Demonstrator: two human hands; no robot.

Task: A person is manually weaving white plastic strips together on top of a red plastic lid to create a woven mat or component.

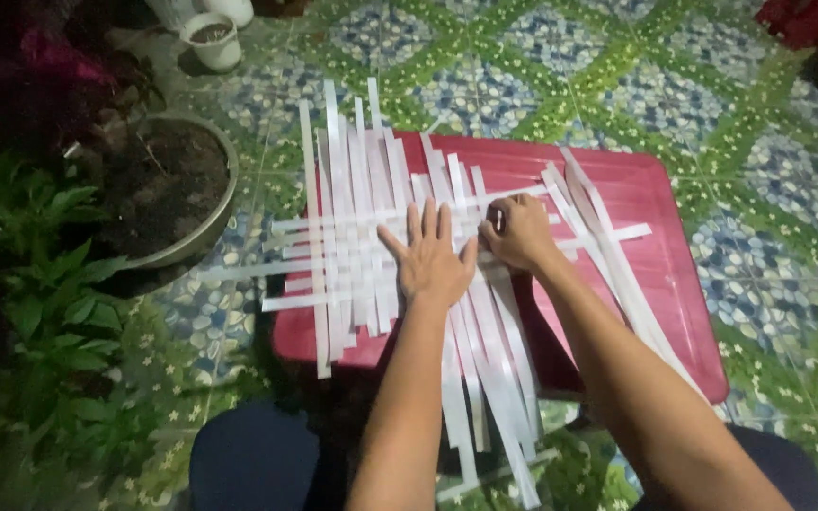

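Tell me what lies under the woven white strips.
The white strips rest on a red plastic board, over patterned floor tiles. The left hand presses them flat; the board beneath the weave is hidden.

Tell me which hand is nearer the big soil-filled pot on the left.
Left. The left hand lies flat on the woven white strips, on the side toward the soil-filled pot. The right hand pinches a strip farther right on the red surface.
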